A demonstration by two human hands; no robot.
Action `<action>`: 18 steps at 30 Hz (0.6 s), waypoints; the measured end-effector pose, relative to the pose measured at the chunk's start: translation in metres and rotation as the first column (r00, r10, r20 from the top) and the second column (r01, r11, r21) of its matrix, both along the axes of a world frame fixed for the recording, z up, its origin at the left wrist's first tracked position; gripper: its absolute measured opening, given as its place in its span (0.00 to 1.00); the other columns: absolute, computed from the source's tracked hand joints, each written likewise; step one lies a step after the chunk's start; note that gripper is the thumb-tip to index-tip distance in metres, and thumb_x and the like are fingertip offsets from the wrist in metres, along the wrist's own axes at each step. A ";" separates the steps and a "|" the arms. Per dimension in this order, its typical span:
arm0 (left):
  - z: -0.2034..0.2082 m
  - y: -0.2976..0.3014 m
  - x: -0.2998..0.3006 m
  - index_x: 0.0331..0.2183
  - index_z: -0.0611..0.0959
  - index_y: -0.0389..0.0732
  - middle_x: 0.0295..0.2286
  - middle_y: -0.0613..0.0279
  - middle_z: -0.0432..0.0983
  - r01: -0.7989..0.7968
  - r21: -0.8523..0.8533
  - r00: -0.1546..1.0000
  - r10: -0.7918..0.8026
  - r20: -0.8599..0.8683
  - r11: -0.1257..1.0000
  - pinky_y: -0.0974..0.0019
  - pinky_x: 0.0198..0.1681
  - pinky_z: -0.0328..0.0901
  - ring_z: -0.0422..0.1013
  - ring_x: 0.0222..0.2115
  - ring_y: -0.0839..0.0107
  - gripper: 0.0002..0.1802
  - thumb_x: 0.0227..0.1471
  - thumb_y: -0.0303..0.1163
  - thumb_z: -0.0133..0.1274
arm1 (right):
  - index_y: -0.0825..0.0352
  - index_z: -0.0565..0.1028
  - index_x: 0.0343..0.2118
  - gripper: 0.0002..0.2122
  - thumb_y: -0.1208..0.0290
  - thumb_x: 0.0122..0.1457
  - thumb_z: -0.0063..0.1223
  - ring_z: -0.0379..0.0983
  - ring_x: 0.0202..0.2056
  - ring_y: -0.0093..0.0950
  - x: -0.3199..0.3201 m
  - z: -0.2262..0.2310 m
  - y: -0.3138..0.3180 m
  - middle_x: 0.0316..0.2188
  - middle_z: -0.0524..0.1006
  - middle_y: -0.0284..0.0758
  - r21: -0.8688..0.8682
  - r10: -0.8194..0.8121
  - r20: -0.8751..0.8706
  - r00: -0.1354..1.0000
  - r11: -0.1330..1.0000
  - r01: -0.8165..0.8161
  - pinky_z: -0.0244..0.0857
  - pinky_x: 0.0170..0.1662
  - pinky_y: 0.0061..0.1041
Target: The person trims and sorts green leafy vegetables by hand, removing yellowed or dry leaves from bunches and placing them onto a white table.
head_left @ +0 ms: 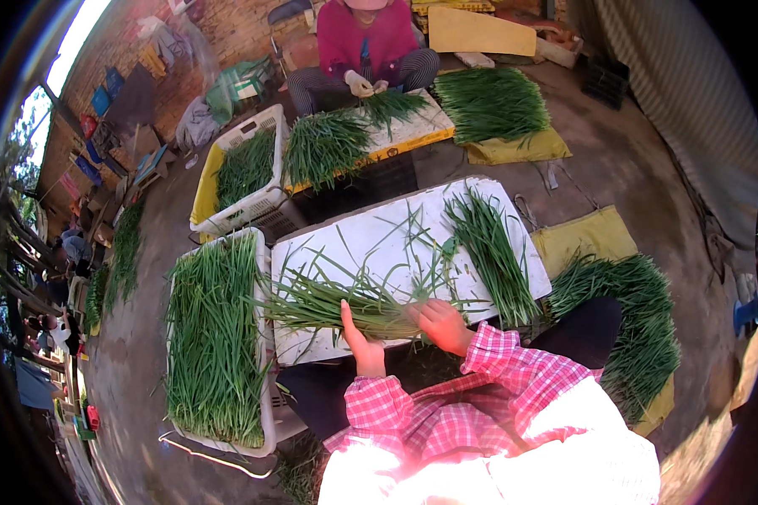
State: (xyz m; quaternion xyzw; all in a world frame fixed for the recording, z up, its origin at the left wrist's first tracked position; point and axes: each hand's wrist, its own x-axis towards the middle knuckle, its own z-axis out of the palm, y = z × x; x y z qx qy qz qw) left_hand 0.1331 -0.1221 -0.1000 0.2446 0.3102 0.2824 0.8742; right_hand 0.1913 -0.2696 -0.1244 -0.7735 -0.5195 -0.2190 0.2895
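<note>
Across the near part of a white board (333,244), a loose bundle of garlic chives (337,305) lies sideways, its green tips spread to the left. My left hand (364,347) grips it from below with the thumb raised. At the pale right end of the bundle, my right hand (443,325) has its fingers closed on the stems; the fingertips look slightly blurred. Another heap of chives (493,252) rests on the right side of the board, apart from both hands. Loose blades and trimmings (421,244) are scattered between.
A white crate (267,353) full of chives stands left of the board, with another crate (236,217) behind it. Chives (640,311) lie on yellow cloth at my right. Opposite, a person (366,50) handles chives at another board (429,126). More chives (493,101) lie beyond.
</note>
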 end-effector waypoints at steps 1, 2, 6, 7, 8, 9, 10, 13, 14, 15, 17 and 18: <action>0.000 0.003 -0.002 0.36 0.69 0.42 0.31 0.65 0.68 0.050 -0.009 0.998 -0.049 0.040 0.999 0.66 0.36 0.61 0.65 0.32 0.71 0.21 0.43 0.46 0.49 | 0.69 0.65 0.37 0.17 0.75 0.39 0.43 0.63 0.26 0.28 -0.001 -0.001 -0.001 0.23 0.66 0.32 -0.019 0.001 0.013 1.000 1.000 -0.001 0.60 0.30 0.24; 0.000 0.002 -0.004 0.36 0.69 0.41 0.31 0.63 0.68 0.015 -0.036 0.999 -0.013 0.039 0.999 0.65 0.35 0.62 0.65 0.32 0.69 0.22 0.44 0.47 0.47 | 0.69 0.65 0.37 0.17 0.75 0.40 0.43 0.63 0.26 0.28 -0.004 -0.002 -0.001 0.23 0.66 0.32 -0.018 0.001 0.009 1.000 1.000 -0.001 0.60 0.30 0.24; -0.012 0.020 -0.012 0.37 0.68 0.40 0.32 0.58 0.68 0.100 -0.035 0.977 -0.091 0.194 0.994 0.62 0.35 0.63 0.66 0.32 0.65 0.23 0.45 0.49 0.42 | 0.69 0.65 0.37 0.16 0.74 0.40 0.42 0.63 0.25 0.26 -0.014 -0.004 -0.001 0.22 0.65 0.31 -0.016 0.029 0.042 0.999 0.999 -0.028 0.59 0.30 0.22; -0.014 0.018 -0.016 0.38 0.68 0.40 0.34 0.57 0.67 0.073 -0.046 0.985 -0.065 0.160 0.996 0.61 0.36 0.63 0.65 0.34 0.62 0.24 0.45 0.49 0.42 | 0.69 0.65 0.37 0.16 0.74 0.40 0.42 0.63 0.25 0.26 -0.016 -0.005 0.000 0.22 0.65 0.31 -0.024 0.037 0.050 0.998 0.999 -0.036 0.59 0.30 0.22; -0.016 0.016 -0.020 0.39 0.68 0.40 0.36 0.55 0.66 0.046 -0.056 0.991 -0.039 0.127 0.997 0.59 0.38 0.62 0.65 0.36 0.60 0.25 0.46 0.49 0.42 | 0.69 0.65 0.37 0.16 0.74 0.40 0.42 0.63 0.25 0.26 -0.018 -0.006 0.000 0.22 0.65 0.32 -0.032 0.045 0.058 0.997 0.999 -0.043 0.59 0.30 0.22; -0.020 0.017 -0.023 0.40 0.67 0.40 0.37 0.54 0.65 0.069 -0.079 0.984 -0.055 0.170 0.994 0.58 0.39 0.61 0.64 0.38 0.57 0.25 0.46 0.50 0.40 | 0.69 0.65 0.37 0.16 0.74 0.41 0.42 0.63 0.25 0.26 -0.021 -0.005 -0.001 0.22 0.65 0.32 -0.058 0.052 0.066 0.996 0.997 -0.048 0.59 0.30 0.21; -0.027 0.018 -0.025 0.42 0.66 0.41 0.39 0.54 0.64 0.093 -0.102 0.974 -0.069 0.214 0.990 0.57 0.40 0.61 0.62 0.40 0.55 0.26 0.47 0.50 0.39 | 0.69 0.65 0.37 0.16 0.74 0.41 0.42 0.63 0.25 0.26 -0.023 -0.005 -0.002 0.22 0.65 0.32 -0.063 0.051 0.060 0.997 0.997 -0.047 0.59 0.30 0.22; -0.042 0.020 -0.027 0.46 0.63 0.43 0.43 0.50 0.60 0.158 -0.065 0.920 -0.122 0.373 0.985 0.52 0.44 0.57 0.58 0.43 0.50 0.28 0.48 0.51 0.35 | 0.69 0.65 0.37 0.16 0.74 0.41 0.41 0.63 0.25 0.26 -0.027 -0.008 -0.004 0.22 0.65 0.32 -0.055 0.055 0.051 0.997 0.997 -0.052 0.59 0.30 0.22; -0.047 0.020 -0.027 0.47 0.62 0.43 0.44 0.49 0.59 0.175 -0.035 0.892 -0.143 0.428 0.984 0.50 0.46 0.55 0.57 0.45 0.48 0.28 0.48 0.51 0.33 | 0.69 0.65 0.37 0.16 0.74 0.41 0.41 0.63 0.25 0.26 -0.030 -0.011 -0.005 0.23 0.65 0.32 -0.055 0.056 0.043 0.997 0.997 -0.054 0.59 0.30 0.22; -0.040 0.015 -0.025 0.48 0.60 0.46 0.45 0.48 0.59 0.145 -0.069 0.901 -0.103 0.421 0.987 0.51 0.46 0.55 0.58 0.44 0.48 0.28 0.49 0.52 0.30 | 0.69 0.65 0.37 0.16 0.74 0.41 0.41 0.63 0.26 0.26 -0.031 -0.014 -0.006 0.23 0.65 0.32 -0.056 0.057 0.040 0.998 0.997 -0.054 0.59 0.30 0.22; -0.049 0.015 -0.024 0.49 0.60 0.46 0.45 0.50 0.58 0.130 -0.006 0.925 -0.119 0.360 0.991 0.52 0.45 0.56 0.59 0.43 0.50 0.28 0.49 0.52 0.30 | 0.69 0.65 0.38 0.16 0.74 0.42 0.41 0.63 0.26 0.26 -0.035 -0.020 -0.010 0.24 0.66 0.32 -0.066 0.046 0.017 0.999 0.997 -0.045 0.59 0.31 0.23; -0.054 0.017 -0.027 0.49 0.60 0.46 0.46 0.50 0.58 0.124 0.027 0.937 -0.126 0.325 0.992 0.53 0.44 0.57 0.60 0.43 0.52 0.28 0.49 0.51 0.29 | 0.68 0.64 0.38 0.16 0.74 0.42 0.41 0.63 0.26 0.26 -0.038 -0.021 -0.011 0.24 0.66 0.32 -0.065 0.038 0.021 0.999 0.997 -0.037 0.59 0.31 0.23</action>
